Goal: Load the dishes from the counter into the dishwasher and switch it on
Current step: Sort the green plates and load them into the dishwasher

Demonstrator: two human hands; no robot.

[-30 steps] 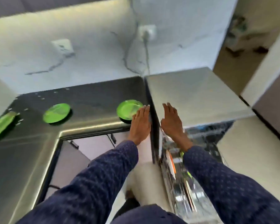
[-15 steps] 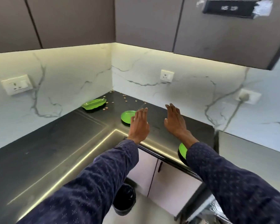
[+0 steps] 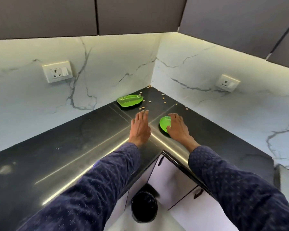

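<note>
A round green plate (image 3: 164, 124) lies on the dark counter (image 3: 65, 147) near its inner corner. My right hand (image 3: 178, 128) lies over the plate's right half with fingers stretched flat, hiding that part. A leaf-shaped green dish (image 3: 130, 100) sits farther back by the left wall. My left hand (image 3: 140, 128) hovers flat over the counter between the two dishes, fingers straight and holding nothing. The dishwasher is out of view.
Small crumbs or seeds (image 3: 163, 98) are scattered in the back corner of the counter. A black bin (image 3: 144, 208) stands on the floor below, in front of white cabinet doors (image 3: 173, 185). Wall sockets (image 3: 58, 73) sit on the marble backsplash.
The view has swung left from the dishwasher to the counter corner. Both hands reached forward, and my right hand has come down over the round green plate.
</note>
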